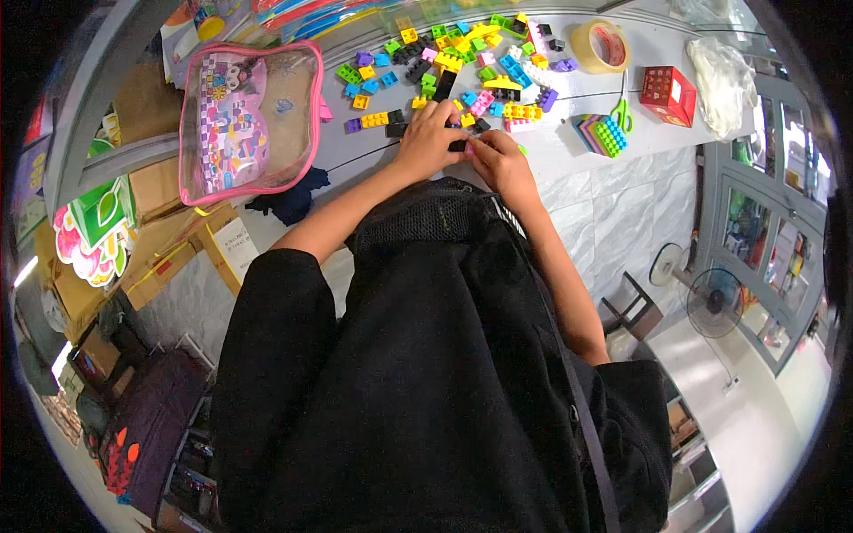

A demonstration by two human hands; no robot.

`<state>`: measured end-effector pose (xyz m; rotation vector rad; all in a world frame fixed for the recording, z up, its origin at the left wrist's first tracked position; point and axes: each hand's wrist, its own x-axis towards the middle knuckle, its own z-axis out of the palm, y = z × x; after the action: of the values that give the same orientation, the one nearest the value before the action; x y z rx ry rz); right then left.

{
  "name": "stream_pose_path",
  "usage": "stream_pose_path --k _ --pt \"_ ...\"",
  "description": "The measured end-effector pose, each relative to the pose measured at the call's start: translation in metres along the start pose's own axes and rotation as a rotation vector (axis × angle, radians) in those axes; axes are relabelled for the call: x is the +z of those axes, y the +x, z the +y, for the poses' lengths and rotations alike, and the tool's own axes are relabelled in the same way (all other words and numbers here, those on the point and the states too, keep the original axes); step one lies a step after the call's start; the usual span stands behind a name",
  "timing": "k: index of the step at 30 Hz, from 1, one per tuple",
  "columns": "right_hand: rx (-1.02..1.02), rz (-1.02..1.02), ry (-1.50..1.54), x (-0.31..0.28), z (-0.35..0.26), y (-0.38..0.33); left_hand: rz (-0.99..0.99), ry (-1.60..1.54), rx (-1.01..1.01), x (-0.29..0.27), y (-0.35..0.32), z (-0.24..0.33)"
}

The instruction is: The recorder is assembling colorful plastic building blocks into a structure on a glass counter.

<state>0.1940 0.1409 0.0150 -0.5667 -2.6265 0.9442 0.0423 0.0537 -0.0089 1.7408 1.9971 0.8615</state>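
Note:
Toy building bricks in many colours lie scattered over the grey table. At the table's near edge my left hand (433,140) and my right hand (505,167) meet, fingertips almost touching. Between them are small toy bricks: a dark one at the left fingertips and a pink one (470,150) pinched by the right. Fingers cover most of both, so whether they are joined is hidden. Just beyond the left fingers stands a black brick (445,85). A yellow row of bricks (522,112) and a pink brick (482,103) lie past the right hand.
On the left lies a clear pink-edged pouch (302,115). To the right are a tape roll (599,47), green-handled scissors (621,115), a stacked block of coloured bricks (602,136), a red box (668,96) and a crumpled plastic bag (721,84). A fan (715,302) stands beyond.

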Motion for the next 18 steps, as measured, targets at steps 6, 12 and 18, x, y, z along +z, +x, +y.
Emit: stream_pose_path --k 6,12,18 --pt "0.028 -0.127 -0.125 0.000 0.000 0.005 -0.080 -0.107 0.026 -0.017 -0.001 -0.004" --pt "0.038 -0.092 -0.051 -0.001 0.003 0.005 0.163 -0.063 -0.225 -0.035 -0.011 -0.011" --pt "0.092 -0.096 0.004 0.004 0.000 0.007 0.137 -0.086 -0.220 -0.029 -0.013 -0.013"
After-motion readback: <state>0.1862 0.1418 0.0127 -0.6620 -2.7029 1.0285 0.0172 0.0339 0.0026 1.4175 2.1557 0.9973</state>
